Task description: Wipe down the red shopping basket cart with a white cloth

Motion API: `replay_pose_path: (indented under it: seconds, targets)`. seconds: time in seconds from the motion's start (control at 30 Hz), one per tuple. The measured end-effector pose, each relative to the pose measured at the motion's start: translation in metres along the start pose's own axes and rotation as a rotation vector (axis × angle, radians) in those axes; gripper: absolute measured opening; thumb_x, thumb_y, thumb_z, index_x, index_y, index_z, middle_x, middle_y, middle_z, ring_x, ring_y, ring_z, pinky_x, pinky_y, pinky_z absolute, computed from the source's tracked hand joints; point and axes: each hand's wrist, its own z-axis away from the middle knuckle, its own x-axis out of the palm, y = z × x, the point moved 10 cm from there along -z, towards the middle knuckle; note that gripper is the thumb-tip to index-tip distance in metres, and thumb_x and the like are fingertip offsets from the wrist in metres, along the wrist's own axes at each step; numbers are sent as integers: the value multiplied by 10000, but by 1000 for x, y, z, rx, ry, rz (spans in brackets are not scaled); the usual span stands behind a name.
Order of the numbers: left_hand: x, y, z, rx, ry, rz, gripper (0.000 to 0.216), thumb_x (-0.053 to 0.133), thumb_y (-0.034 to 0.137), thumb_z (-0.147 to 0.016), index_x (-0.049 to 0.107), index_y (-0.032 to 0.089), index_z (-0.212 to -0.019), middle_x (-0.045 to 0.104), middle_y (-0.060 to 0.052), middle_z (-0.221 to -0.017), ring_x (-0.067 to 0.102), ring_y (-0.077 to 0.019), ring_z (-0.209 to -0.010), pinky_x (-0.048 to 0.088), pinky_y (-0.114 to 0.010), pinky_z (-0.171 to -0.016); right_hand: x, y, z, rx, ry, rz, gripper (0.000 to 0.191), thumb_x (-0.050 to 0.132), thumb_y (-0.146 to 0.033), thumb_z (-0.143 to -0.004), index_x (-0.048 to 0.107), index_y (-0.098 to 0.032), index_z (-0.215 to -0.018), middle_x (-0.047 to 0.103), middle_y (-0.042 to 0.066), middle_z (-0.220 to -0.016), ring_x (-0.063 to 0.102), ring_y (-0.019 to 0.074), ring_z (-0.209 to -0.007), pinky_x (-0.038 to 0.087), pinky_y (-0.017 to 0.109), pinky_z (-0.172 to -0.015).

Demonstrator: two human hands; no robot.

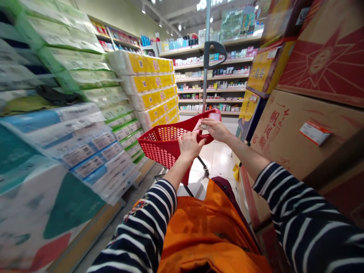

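Observation:
My left hand [190, 145] is closed over the near rim of a red shopping cart [163, 146] with perforated basket walls. Just beyond it, my right hand [217, 129] reaches over the same end of the cart, its fingers curled down around something small and pale that I cannot make out. A pink and white flat piece [198, 125] shows beside those fingertips. The cart's upper basket stands ahead of my body, and one caster wheel [206, 172] shows on the floor below. Both hands partly hide the cart's rim.
Stacked tissue packs [150, 81] and blue-white packs [88, 148] line the left. Cardboard cartons [287, 132] rise close on the right, narrowing the aisle. Ahead stand shelves [189, 80] of small goods and a metal pole [206, 81] with a grey handle [208, 57].

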Motion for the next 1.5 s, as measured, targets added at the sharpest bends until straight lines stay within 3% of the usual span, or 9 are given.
replay_pose_path:
  seconds: [0.17, 0.33, 0.5, 0.63, 0.87, 1.1, 1.17, 1.37, 1.5]
  targets:
    - [29, -34, -1, -41, -144, 47, 483, 389, 479, -889, 439, 230, -1300, 491, -70, -1363, 410, -238, -1258, 266, -499, -1067, -6, 17, -6, 24, 46, -23, 457, 409, -78, -736, 680, -148, -1097, 622, 88, -1208, 554, 212, -1151, 382, 365, -1060]
    - [28, -42, -1, -72, -94, -8, 447, 349, 421, -914, 450, 221, -1301, 526, -77, -1330, 448, -230, -1228, 297, -486, -1056, -4, 4, -5, 26, 27, 115, 406, 413, -95, -754, 705, -173, -1026, 659, 81, -1118, 583, 217, -1085, 429, 352, -993]
    - [33, -37, -2, -140, -105, -49, 481, 331, 415, -922, 404, 184, -1338, 494, -90, -1367, 416, -210, -1267, 289, -445, -1076, 37, -42, 9, -29, -114, 406, 285, 467, -124, -780, 696, -131, -950, 655, 123, -1046, 568, 229, -1016, 411, 326, -904]
    - [39, -41, 1, -100, -174, -34, 487, 332, 340, -915, 340, 193, -1380, 394, -78, -1454, 320, -192, -1346, 214, -472, -1120, 61, -58, 19, 19, -157, 601, 278, 425, -153, -867, 645, -137, -1037, 603, 135, -1145, 473, 255, -1113, 324, 368, -932]
    - [54, -86, 13, -174, -294, -51, 710, 491, 252, -788, 218, 163, -1438, 219, -89, -1533, 180, -212, -1410, 145, -522, -1135, 22, -22, 16, 93, -29, 727, 299, 381, -176, -900, 634, -131, -1053, 585, 136, -1141, 437, 263, -1090, 286, 359, -890]
    - [59, -80, 16, -126, -344, -18, 750, 521, 260, -778, 187, 187, -1445, 163, -71, -1548, 132, -205, -1421, 122, -529, -1136, 89, -44, 10, 34, -199, 711, 360, 363, -117, -883, 594, -140, -1158, 534, 127, -1257, 392, 263, -1167, 251, 370, -963]
    - [58, -89, 20, -154, -343, -20, 737, 508, 251, -779, 195, 185, -1443, 173, -73, -1545, 134, -207, -1420, 117, -533, -1136, 88, -44, 9, 31, -225, 725, 363, 350, -108, -888, 592, -138, -1156, 537, 129, -1250, 391, 259, -1173, 260, 364, -961]
    - [61, -122, 29, -273, -339, -31, 728, 467, 195, -760, 211, 163, -1441, 172, -76, -1546, 124, -219, -1422, 128, -530, -1137, 35, -7, 3, 150, -109, 828, 342, 327, -172, -926, 608, -102, -1110, 565, 164, -1172, 411, 283, -1129, 283, 397, -929]
    - [64, -120, 29, -261, -369, -36, 760, 460, 183, -749, 174, 157, -1452, 127, -71, -1555, 98, -218, -1427, 135, -519, -1138, 79, -25, 9, 66, -158, 805, 388, 300, -135, -923, 546, -87, -1218, 500, 157, -1291, 363, 289, -1193, 243, 407, -984]
